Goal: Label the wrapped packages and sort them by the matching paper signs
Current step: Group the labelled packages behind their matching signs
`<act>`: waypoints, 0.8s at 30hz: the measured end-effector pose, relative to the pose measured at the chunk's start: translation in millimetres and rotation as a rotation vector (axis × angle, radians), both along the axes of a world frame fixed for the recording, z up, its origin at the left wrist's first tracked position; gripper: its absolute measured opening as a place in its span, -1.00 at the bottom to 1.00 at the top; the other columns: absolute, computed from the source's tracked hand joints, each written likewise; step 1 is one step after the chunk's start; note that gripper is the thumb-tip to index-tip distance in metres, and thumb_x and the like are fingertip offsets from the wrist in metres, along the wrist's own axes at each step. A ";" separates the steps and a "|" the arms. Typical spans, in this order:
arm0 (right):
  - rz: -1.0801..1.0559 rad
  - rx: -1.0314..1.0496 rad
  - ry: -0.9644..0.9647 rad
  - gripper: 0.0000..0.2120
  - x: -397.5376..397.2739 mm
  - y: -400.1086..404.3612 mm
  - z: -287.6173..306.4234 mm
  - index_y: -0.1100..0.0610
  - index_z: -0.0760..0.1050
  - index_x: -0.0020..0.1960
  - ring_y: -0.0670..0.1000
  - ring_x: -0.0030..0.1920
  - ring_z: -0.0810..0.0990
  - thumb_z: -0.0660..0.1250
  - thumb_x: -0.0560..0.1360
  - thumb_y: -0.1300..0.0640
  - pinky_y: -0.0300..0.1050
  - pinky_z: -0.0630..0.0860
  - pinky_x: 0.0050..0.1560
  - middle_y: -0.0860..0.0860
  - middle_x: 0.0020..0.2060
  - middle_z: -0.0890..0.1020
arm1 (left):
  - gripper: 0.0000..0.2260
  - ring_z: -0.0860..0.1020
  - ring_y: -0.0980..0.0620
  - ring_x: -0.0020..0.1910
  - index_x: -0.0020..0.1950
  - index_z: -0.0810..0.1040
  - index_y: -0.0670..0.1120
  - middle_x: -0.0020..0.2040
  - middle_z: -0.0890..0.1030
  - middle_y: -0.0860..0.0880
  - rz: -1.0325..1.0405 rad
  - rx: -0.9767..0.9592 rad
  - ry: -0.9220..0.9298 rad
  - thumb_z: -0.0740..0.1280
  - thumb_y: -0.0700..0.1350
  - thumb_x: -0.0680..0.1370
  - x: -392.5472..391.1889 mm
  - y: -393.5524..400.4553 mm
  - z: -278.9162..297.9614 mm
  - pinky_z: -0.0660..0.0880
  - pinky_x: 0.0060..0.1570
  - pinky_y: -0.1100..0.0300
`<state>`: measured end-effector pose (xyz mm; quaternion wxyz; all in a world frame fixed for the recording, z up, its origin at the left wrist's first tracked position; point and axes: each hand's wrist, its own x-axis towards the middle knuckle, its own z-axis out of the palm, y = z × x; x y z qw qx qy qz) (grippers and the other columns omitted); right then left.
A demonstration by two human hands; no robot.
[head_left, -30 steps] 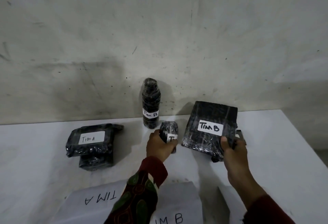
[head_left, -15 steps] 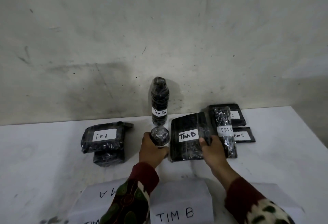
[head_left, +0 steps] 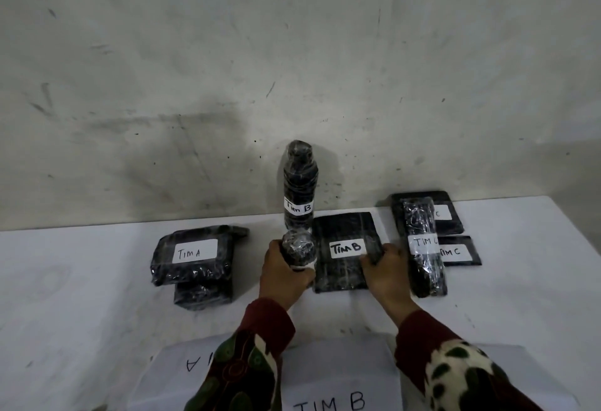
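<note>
The left hand [head_left: 286, 275] grips a small round wrapped package [head_left: 299, 249] at frame centre, fingers curled round it. Just right, the right hand [head_left: 385, 272] pinches the right edge of a flat package labelled "Tim B" [head_left: 346, 251] lying on the white table [head_left: 65, 296]. Behind them stands a tall bottle-shaped package [head_left: 300, 187], also "Tim B". At centre left lie two stacked "Tim A" packages [head_left: 192, 257]; at centre right, the "Tim C" packages [head_left: 426, 244]. A "TIM B" paper sign [head_left: 341, 384] lies at bottom centre.
</note>
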<state>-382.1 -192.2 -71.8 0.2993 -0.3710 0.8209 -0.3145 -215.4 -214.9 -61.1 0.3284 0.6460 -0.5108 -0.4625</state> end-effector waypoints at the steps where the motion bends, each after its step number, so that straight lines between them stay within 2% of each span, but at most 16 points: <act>1: 0.005 0.006 0.029 -0.63 0.6 1.2 -0.2 0.39 0.39 0.18 0.23 0.10 0.50 0.33 0.47 0.18 0.02 0.46 0.15 0.29 0.14 0.46 | -0.56 0.54 -0.12 -0.02 0.01 0.36 -0.06 0.02 0.55 -0.15 -0.002 -0.004 0.001 0.41 -0.34 0.23 0.0 0.1 -0.2 0.49 -0.10 0.14; 5: 0.028 0.019 0.097 -0.59 2.5 3.3 -0.3 0.36 0.36 0.24 0.25 0.18 0.44 0.33 0.48 0.17 -0.02 0.39 0.16 0.31 0.17 0.42 | -0.57 0.53 -0.06 -0.06 -0.01 0.36 -0.05 0.01 0.55 -0.13 -0.010 -0.019 0.002 0.42 -0.33 0.24 1.1 -0.5 -0.4 0.39 -0.17 0.24; 11: 0.094 0.039 0.187 -0.61 4.7 5.5 -0.2 0.27 0.38 0.29 0.23 0.24 0.37 0.28 0.51 0.13 0.03 0.33 0.28 0.28 0.15 0.46 | -0.54 0.53 -0.06 -0.03 0.03 0.35 -0.03 0.00 0.55 -0.09 -0.040 -0.049 0.007 0.41 -0.35 0.25 3.8 0.6 0.2 0.41 -0.16 0.27; 13: 0.105 0.013 0.175 -0.61 6.0 7.4 1.5 0.23 0.38 0.31 0.23 0.22 0.39 0.27 0.52 0.11 0.04 0.36 0.26 0.26 0.14 0.46 | -0.50 0.53 0.03 -0.10 0.05 0.34 -0.01 -0.05 0.54 -0.01 -0.052 -0.073 0.024 0.41 -0.39 0.25 5.9 1.2 0.8 0.41 -0.24 0.47; 15: 0.099 -0.024 0.174 -0.61 8.2 10.0 3.9 0.21 0.38 0.31 0.22 0.20 0.41 0.27 0.52 0.10 0.02 0.40 0.20 0.24 0.14 0.46 | -0.48 0.50 0.20 -0.15 0.07 0.34 -0.01 -0.09 0.51 0.12 -0.060 -0.109 0.043 0.43 -0.41 0.27 8.7 1.8 0.8 0.38 -0.27 0.60; 17: 0.091 -0.055 0.190 -0.60 10.7 12.3 5.2 0.23 0.39 0.29 0.21 0.20 0.40 0.29 0.50 0.11 0.02 0.38 0.19 0.24 0.15 0.45 | -0.47 0.49 0.24 -0.13 0.11 0.35 -0.03 -0.08 0.48 0.19 -0.071 -0.136 0.061 0.45 -0.40 0.29 10.6 1.9 0.1 0.40 -0.23 0.60; 20: 0.101 -0.064 0.193 -0.58 13.9 15.8 6.4 0.25 0.37 0.28 0.22 0.23 0.38 0.31 0.49 0.12 0.05 0.38 0.21 0.24 0.19 0.42 | -0.46 0.48 0.15 -0.05 0.20 0.37 -0.11 -0.02 0.48 0.14 -0.087 -0.147 0.096 0.46 -0.39 0.31 10.5 0.0 0.2 0.40 -0.21 0.61; 24: 0.120 -0.066 0.186 -0.56 15.2 16.6 9.1 0.26 0.35 0.29 0.21 0.24 0.38 0.33 0.48 0.10 0.08 0.38 0.25 0.24 0.22 0.40 | -0.46 0.47 0.27 -0.08 0.20 0.36 -0.11 -0.03 0.48 0.18 -0.096 -0.129 0.143 0.46 -0.40 0.31 8.1 -6.9 -2.1 0.40 -0.25 0.61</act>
